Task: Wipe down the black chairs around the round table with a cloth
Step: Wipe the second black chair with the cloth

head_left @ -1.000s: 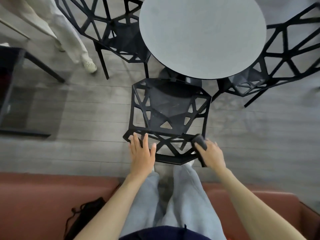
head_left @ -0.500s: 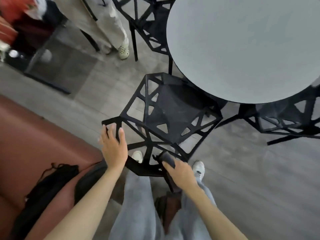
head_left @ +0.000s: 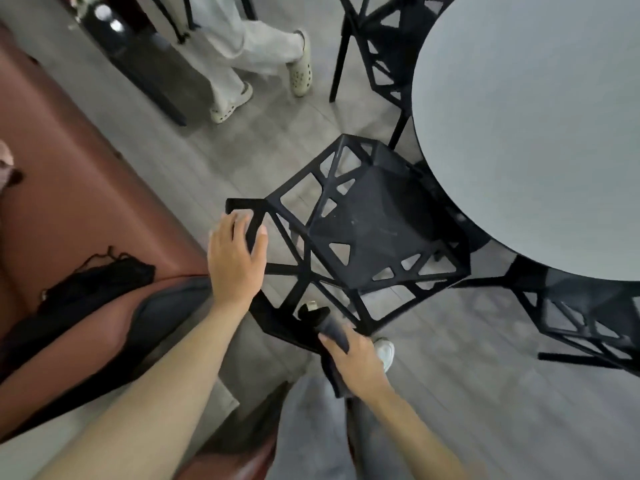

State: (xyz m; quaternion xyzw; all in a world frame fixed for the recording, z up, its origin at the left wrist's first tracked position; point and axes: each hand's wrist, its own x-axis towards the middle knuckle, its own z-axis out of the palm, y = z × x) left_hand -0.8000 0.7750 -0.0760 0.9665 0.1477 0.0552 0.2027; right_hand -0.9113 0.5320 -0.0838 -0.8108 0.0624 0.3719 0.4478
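The left hand [head_left: 236, 258] rested flat, fingers straight, on the chair [head_left: 367, 233] back's top edge; the right hand [head_left: 358, 365] gripped a dark cloth [head_left: 334, 329] against its lower edge.

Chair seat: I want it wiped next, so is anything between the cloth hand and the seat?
Only the chair's own backrest: the right hand grips the cloth against its lower bar. The seat shows nothing lying on it; its far edge sits under the round table.

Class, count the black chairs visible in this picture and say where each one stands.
3: near chair under the hands, far chair top centre, right chair lower right, all beside the round table. Others may be hidden.
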